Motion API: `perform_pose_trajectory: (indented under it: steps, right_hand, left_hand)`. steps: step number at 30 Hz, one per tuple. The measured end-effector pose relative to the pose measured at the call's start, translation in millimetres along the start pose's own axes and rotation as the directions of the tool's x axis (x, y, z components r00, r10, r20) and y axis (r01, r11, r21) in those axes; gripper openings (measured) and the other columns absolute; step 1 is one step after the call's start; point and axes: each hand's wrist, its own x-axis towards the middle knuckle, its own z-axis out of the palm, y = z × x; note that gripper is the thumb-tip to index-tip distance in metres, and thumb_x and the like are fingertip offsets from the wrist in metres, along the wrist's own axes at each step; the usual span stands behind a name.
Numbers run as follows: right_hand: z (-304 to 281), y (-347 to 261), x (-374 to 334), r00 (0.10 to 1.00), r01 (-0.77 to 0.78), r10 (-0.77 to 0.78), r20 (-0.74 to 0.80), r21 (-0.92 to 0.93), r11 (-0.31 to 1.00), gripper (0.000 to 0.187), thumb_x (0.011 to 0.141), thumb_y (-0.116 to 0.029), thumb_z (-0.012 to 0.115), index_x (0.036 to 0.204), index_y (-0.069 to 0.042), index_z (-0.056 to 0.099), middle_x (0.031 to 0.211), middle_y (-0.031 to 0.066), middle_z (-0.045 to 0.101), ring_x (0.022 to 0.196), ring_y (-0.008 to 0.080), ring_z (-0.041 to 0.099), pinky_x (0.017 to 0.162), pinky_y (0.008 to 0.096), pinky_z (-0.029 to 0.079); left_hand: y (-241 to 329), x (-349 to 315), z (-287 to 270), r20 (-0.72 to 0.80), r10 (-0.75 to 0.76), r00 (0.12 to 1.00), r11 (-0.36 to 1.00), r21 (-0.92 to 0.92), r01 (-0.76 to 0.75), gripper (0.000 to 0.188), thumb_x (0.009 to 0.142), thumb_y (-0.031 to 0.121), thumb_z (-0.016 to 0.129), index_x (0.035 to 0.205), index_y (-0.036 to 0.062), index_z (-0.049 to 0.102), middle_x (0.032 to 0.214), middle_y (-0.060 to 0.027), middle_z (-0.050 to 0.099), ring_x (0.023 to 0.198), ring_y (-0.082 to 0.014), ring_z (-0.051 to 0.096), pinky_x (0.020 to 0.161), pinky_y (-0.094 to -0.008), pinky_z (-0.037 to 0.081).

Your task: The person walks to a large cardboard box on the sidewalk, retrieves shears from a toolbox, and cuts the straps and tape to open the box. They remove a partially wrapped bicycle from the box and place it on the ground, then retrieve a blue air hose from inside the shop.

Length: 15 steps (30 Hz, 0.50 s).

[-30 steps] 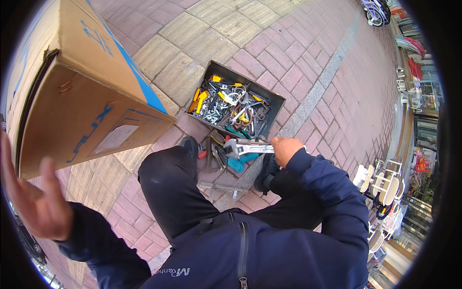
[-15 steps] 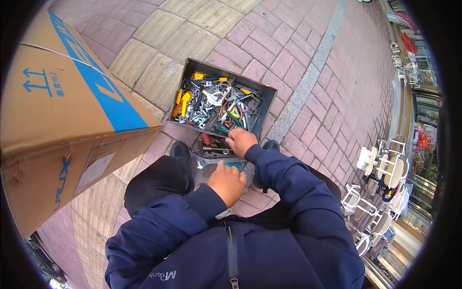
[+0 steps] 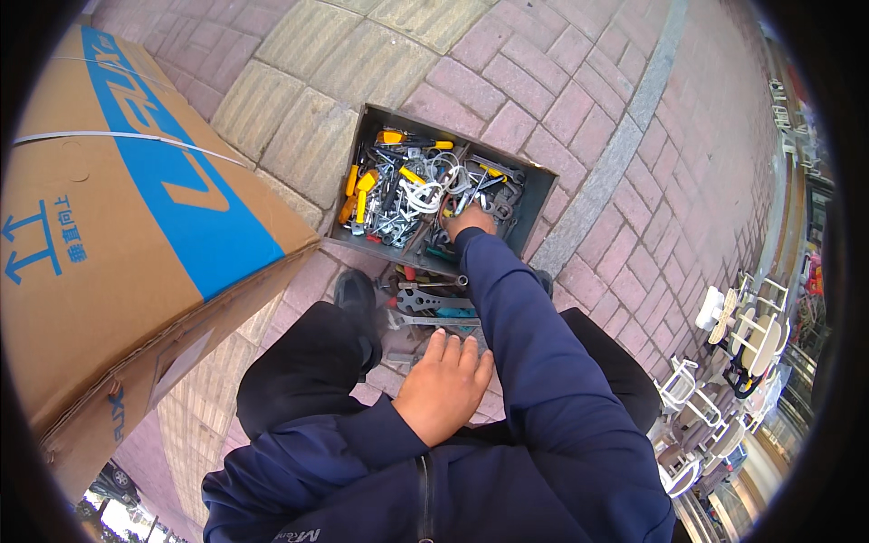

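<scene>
A dark metal toolbox (image 3: 536, 213) with two compartments sits on the paving before me. My right hand (image 3: 473, 220) reaches into its right compartment, among wrenches and pliers; its fingertips are hidden there. In the left compartment lie yellow-handled screwdrivers (image 3: 365, 195) and many small metal parts. A coil of white cable (image 3: 425, 195) rests near the divider. My left hand (image 3: 445, 385) hovers near my lap, palm down, holding nothing, with its fingers stretched out. Just beyond it, a large spanner (image 3: 434, 300) and other tools lie on the ground between my shoes.
A big brown cardboard box (image 3: 136, 181) with a blue stripe and a strap stands close on my left. To the right, several white-framed seats (image 3: 747, 339) stand along a shopfront. My shoe (image 3: 355, 299) flanks the loose tools on the left.
My right hand has moved forward from the toolbox's near edge down into its right compartment. The left hand's fingers have straightened and spread. The view has shifted slightly.
</scene>
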Motion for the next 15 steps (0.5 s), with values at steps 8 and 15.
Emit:
perform_pose_trajectory:
  steps: [8, 15]
  right_hand:
    - [-68.4, 32.7, -1.8, 0.935, 0.354, -0.328, 0.134, -0.323, 0.878, 0.038, 0.078, -0.037, 0.061, 0.095, -0.005, 0.072, 0.095, 0.023, 0.068, 0.093, 0.0399, 0.065, 0.082, 0.0442, 0.052]
    - [-118.4, 52.0, -60.9, 0.888, 0.43, -0.453, 0.079, 0.205, 0.879, 0.022, 0.074, -0.022, 0.062, 0.084, -0.003, 0.063, 0.074, 0.018, 0.064, 0.074, 0.0355, 0.065, 0.068, 0.0421, 0.05]
  left_hand:
    - [3.2, -5.1, 12.9, -0.026, 0.0, 1.0, 0.999, 0.045, 0.001, 0.04, 0.082, 0.014, 0.056, 0.119, 0.0005, 0.059, 0.116, -0.0206, 0.06, 0.102, -0.0333, 0.06, 0.099, -0.0483, 0.041]
    - [9.8, -1.1, 20.3, -0.055, 0.002, 0.998, 0.997, 0.082, 0.003, 0.04, 0.082, 0.014, 0.058, 0.119, 0.0006, 0.058, 0.107, -0.0188, 0.062, 0.093, -0.0305, 0.061, 0.095, -0.047, 0.041]
